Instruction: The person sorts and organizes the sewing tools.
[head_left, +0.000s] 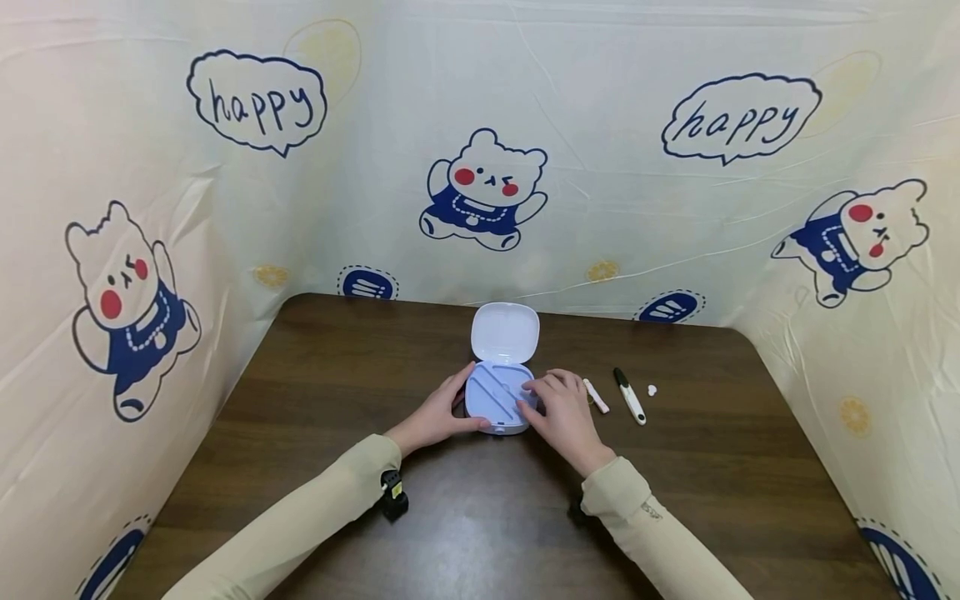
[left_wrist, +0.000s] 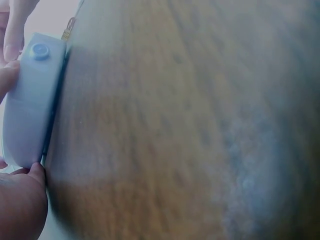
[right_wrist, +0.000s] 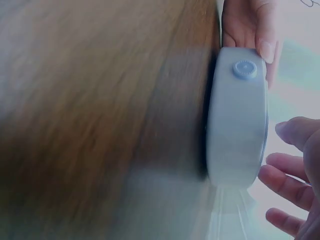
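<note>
A light-blue hinged case (head_left: 495, 398) sits on the table, its white inner lid (head_left: 506, 333) raised at the back. Diagonal slots cross the tray inside. My left hand (head_left: 437, 417) holds the case by its left side, thumb at the front corner and fingers toward the back. Over the right part of the tray hovers my right hand (head_left: 564, 417), fingers loosely bent; nothing shows between them. In the right wrist view its fingers (right_wrist: 287, 186) are close to the case's top edge. A round button (right_wrist: 245, 69) marks the front wall.
Right of the case lie a small pale-pink stick (head_left: 596, 396), a slim white tool with a black end (head_left: 630, 396) and a tiny white piece (head_left: 652, 390). The brown wooden table (head_left: 360, 358) meets a printed cloth (head_left: 600, 208) at the back and sides.
</note>
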